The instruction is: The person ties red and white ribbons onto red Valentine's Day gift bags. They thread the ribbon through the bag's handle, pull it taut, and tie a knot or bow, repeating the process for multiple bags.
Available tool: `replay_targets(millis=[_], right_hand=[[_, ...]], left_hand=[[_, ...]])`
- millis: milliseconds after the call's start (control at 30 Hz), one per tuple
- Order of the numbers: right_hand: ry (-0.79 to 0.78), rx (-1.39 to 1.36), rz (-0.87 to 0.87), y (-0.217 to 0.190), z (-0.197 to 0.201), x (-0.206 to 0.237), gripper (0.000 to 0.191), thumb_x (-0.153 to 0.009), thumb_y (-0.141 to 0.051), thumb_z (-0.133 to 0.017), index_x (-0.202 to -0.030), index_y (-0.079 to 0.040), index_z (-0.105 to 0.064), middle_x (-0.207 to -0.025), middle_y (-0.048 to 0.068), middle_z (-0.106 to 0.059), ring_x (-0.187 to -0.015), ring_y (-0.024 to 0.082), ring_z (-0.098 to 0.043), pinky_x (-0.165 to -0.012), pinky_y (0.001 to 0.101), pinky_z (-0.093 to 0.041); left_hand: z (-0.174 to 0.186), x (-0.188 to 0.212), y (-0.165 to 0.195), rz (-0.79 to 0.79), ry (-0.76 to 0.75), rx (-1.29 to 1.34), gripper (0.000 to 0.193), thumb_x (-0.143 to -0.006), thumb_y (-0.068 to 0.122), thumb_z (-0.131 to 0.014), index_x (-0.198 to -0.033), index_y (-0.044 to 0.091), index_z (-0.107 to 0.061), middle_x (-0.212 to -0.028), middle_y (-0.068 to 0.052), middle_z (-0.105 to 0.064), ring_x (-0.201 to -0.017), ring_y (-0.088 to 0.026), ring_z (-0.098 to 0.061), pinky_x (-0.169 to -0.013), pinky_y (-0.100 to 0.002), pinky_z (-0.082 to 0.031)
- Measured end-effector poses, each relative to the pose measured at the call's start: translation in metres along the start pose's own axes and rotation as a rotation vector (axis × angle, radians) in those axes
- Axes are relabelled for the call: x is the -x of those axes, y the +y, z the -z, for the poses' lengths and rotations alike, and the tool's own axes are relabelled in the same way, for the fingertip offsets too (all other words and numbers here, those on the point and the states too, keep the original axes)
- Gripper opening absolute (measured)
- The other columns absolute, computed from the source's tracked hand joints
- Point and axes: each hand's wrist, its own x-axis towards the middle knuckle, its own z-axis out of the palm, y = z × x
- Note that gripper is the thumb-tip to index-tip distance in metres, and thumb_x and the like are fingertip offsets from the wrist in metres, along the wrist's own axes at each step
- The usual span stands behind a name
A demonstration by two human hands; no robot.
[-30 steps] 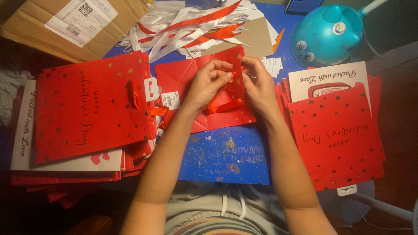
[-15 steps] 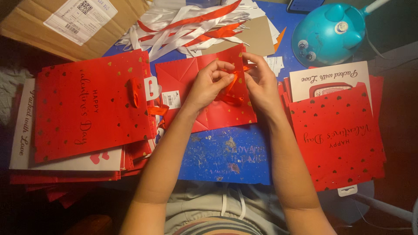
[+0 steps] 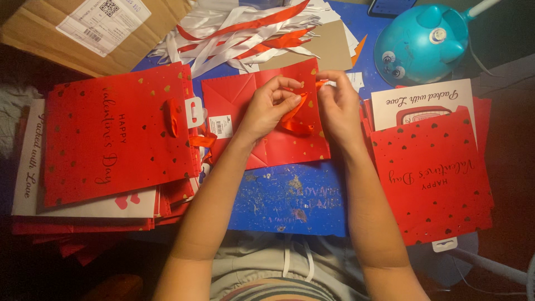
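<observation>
A flat red gift bag (image 3: 239, 106) with small gold hearts lies on the blue table top in front of me. My left hand (image 3: 270, 108) rests on it and pinches an orange-red ribbon (image 3: 294, 120) that loops over the bag's upper right part. My right hand (image 3: 339, 106) holds the same ribbon's other end at the bag's top right corner. Both sets of fingers are closed on the ribbon.
A stack of red gift bags (image 3: 114, 134) lies at the left over white ones. Another stack (image 3: 432, 173) lies at the right. Loose white and red ribbons (image 3: 245, 30) lie at the back, beside a cardboard box (image 3: 83, 33). A turquoise round gadget (image 3: 421, 42) stands back right.
Both hands have shifted slightly along the ribbon at the bag's top right; the ribbon loop now hangs lower over the bag. The stacks have not moved.
</observation>
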Motion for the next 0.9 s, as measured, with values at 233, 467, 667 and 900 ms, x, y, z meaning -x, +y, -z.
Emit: replay_targets(millis=[233, 467, 667, 900], right_hand=[[-0.091, 0.207, 0.18, 0.004, 0.004, -0.003, 0.019, -0.1, 0.005, -0.053, -0.114, 0.002, -0.065, -0.103, 0.002, -0.071, -0.096, 0.008, -0.064, -0.084, 0.0241, -0.051], [0.011, 0.18, 0.131, 0.012, 0.004, -0.005, 0.02, -0.099, 0.006, -0.051, -0.114, 0.0, -0.064, -0.093, -0.004, -0.062, -0.076, 0.001, -0.05, -0.065, 0.0208, -0.041], [-0.013, 0.114, 0.104, 0.011, 0.003, -0.006, 0.022, -0.099, 0.006, -0.05, -0.116, 0.001, -0.063, -0.098, -0.003, -0.062, -0.08, 0.001, -0.051, -0.069, 0.0202, -0.042], [-0.007, 0.093, 0.082, 0.01, 0.002, -0.005, 0.026, -0.098, 0.005, -0.049, -0.119, 0.001, -0.063, -0.1, -0.002, -0.063, -0.082, 0.001, -0.052, -0.07, 0.0194, -0.043]], left_hand=[[0.001, 0.002, 0.003, 0.016, -0.015, 0.213, 0.028, -0.099, 0.01, -0.069, -0.125, 0.004, -0.06, -0.101, -0.007, -0.071, -0.092, -0.011, -0.069, -0.085, -0.025, -0.054], [-0.001, 0.011, 0.007, 0.071, -0.122, 0.389, 0.032, -0.099, 0.015, -0.071, -0.128, 0.006, -0.058, -0.096, -0.002, -0.067, -0.087, -0.01, -0.064, -0.081, -0.028, -0.055], [-0.003, 0.006, -0.002, -0.027, -0.209, 0.168, 0.038, -0.094, 0.008, -0.076, -0.127, 0.007, -0.058, -0.105, 0.001, -0.064, -0.097, -0.006, -0.062, -0.088, -0.023, -0.052], [-0.008, 0.012, -0.009, -0.039, -0.24, -0.209, 0.031, -0.089, 0.001, -0.078, -0.11, 0.008, -0.056, -0.095, 0.002, -0.06, -0.089, -0.007, -0.061, -0.079, -0.026, -0.052]])
